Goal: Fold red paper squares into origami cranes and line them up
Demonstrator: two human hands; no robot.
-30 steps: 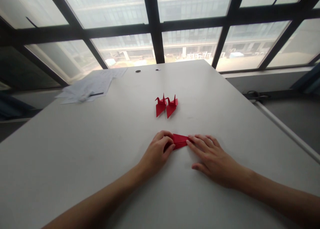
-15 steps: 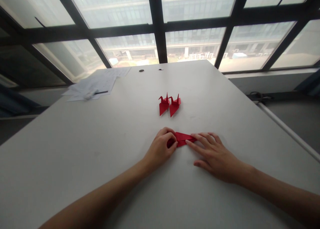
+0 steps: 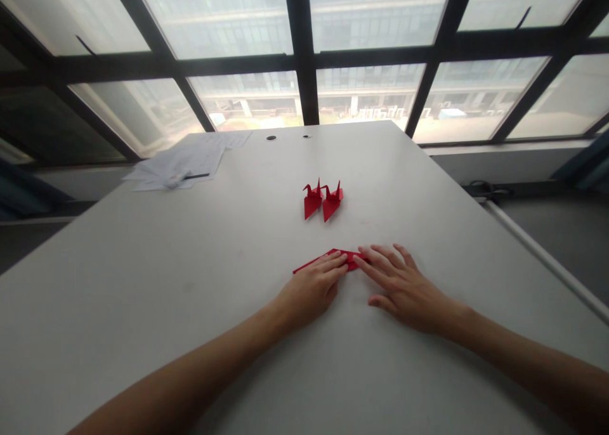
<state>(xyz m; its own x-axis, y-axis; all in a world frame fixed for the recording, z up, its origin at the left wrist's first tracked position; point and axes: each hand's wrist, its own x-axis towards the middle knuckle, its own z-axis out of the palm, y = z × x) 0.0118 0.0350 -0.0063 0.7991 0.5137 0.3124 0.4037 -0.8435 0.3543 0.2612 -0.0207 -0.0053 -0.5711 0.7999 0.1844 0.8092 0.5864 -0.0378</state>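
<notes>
A folded piece of red origami paper (image 3: 353,260) lies flat on the white table (image 3: 228,245) in front of me. My left hand (image 3: 311,289) rests over its left part, fingers stretched out and pressing down on it. The paper's left tip sticks out beyond that hand; the portion under the palm is hidden. With spread fingers, my right hand (image 3: 402,286) touches the right end and covers its point. Just beyond the paper, two red paper cranes stand side by side, a left crane (image 3: 313,203) and a right crane (image 3: 332,203).
Loose white paper sheets (image 3: 190,153) with a dark pen (image 3: 196,175) lie at the table's far left. Two small round holes are near the far edge. Large windows with dark frames (image 3: 304,54) rise behind the table. A white pipe (image 3: 542,257) runs along the right side.
My left hand has gone from pinching the paper's left side to lying flat on it, and the left part now stretches further out to the left. My right hand stays nearly in place.
</notes>
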